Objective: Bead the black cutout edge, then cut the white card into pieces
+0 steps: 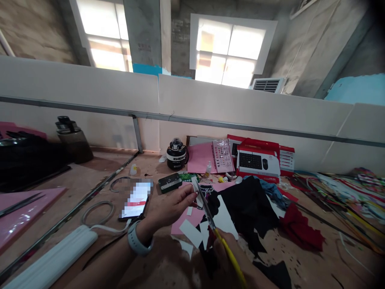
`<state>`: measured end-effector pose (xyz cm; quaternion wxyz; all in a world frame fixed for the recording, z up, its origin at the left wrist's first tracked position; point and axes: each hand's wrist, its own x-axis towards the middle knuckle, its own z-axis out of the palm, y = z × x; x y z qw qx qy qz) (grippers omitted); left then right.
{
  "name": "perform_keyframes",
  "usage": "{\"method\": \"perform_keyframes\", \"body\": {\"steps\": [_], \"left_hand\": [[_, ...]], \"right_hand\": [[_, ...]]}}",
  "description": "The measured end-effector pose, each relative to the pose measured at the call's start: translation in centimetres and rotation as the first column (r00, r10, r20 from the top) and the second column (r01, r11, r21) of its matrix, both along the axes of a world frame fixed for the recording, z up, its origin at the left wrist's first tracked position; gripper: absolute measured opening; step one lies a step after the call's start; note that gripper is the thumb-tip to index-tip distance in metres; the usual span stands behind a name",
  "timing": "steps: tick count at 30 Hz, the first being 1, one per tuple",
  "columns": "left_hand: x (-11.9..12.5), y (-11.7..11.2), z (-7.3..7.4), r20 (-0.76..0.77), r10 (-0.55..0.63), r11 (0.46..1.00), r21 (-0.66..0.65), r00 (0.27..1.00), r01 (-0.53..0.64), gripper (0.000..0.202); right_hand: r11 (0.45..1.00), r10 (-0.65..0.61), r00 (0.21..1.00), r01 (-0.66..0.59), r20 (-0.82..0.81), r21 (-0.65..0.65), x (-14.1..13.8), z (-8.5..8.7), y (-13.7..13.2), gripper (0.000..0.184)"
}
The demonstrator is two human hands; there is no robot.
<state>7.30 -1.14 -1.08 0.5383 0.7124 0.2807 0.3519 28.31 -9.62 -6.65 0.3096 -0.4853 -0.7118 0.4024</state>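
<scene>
Clock directions read from the scissors; near to far.

Right hand (pixel 231 241): grip closed round the yellow handle of scissors (pixel 208 212), blades pointing to 11. Left hand (pixel 178 202), at 10: grip pinched, thumb to fingers, on a white strip (pixel 195 184) beside the blades. Strip narrow, pale, straight-edged; whether the blades bite it, cannot tell.

Left wrist: one pale watch (pixel 137 237). At 8, a long white block (pixel 55 257) on the counter (pixel 105 251). Below the hands, at least four white paper pieces (pixel 191 233), one small, some over pink sheet. At 4, one red cloth (pixel 300 228); at 2–3, black fabric (pixel 248 200), ragged-edged.

At 9–10, one lit phone (pixel 136 200), screen pixelated. At 10, one dark case (pixel 170 182), pale specks on top; interior not visible.

Small bottles, two: one at 12 (pixel 208 169), one at 10 (pixel 133 169); contents unclear. Farther, drinking vessels, two: black flask (pixel 176 154), white-banded, at 11; dark tumbler (pixel 75 138) at 10. Contents hidden in both.

At 12, clear packet (pixel 207 156) containing pink sheets. At 1–2, at least two red-and-white boxes (pixel 258 162), keyboard and mouse printed on the front; contents hidden. Beyond the pale partition (pixel 228 108), two windows (pixel 230 52).
</scene>
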Motion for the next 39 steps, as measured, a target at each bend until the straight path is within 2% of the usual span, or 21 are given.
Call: {"method": "perform_keyframes", "body": {"steps": [7, 14, 20, 25, 32, 35, 39], "left_hand": [[-0.1, 0.1, -0.4, -0.027, 0.03, 1.0, 0.001, 0.999, -0.03, 0.03], [-0.2, 0.0, -0.1, -0.049, 0.047, 0.998, 0.032, 0.998, -0.046, 0.032], [-0.2, -0.1, 0.3, -0.088, 0.017, 0.998, 0.056, 0.996, -0.012, 0.035], [-0.1, -0.3, 0.2, -0.124, 0.019, 0.997, 0.072, 0.992, -0.01, 0.035], [0.1, -0.7, 1.0, -0.143, 0.033, 0.996, 0.081, 0.989, -0.021, 0.033], [0.4, -1.0, 1.7, -0.147, 0.03, 0.994, 0.107, 0.989, -0.014, 0.028], [0.7, -1.5, 2.5, -0.139, 0.034, 0.99, 0.138, 0.99, -0.015, 0.024]], "right_hand": [[0.998, -0.064, 0.998, 0.064, 0.005, 0.029, -0.4, -1.0, -0.4, 0.068], [0.998, -0.068, 0.998, 0.068, 0.011, 0.012, -0.1, -1.1, -0.1, 0.068], [0.999, -0.034, 0.999, 0.033, 0.023, 0.017, 0.2, -1.2, 0.2, 0.07], [0.999, -0.034, 0.998, 0.033, 0.047, 0.014, -0.2, -0.2, -0.1, 0.073], [0.999, -0.038, 0.998, 0.038, -0.041, -0.014, -1.4, 2.0, -0.8, 0.072], [0.999, -0.047, 0.998, 0.047, -0.039, 0.003, -1.3, 1.7, -0.8, 0.069], [1.0, -0.016, 0.999, 0.016, -0.044, -0.005, -1.0, 0.5, -0.6, 0.07]]}}
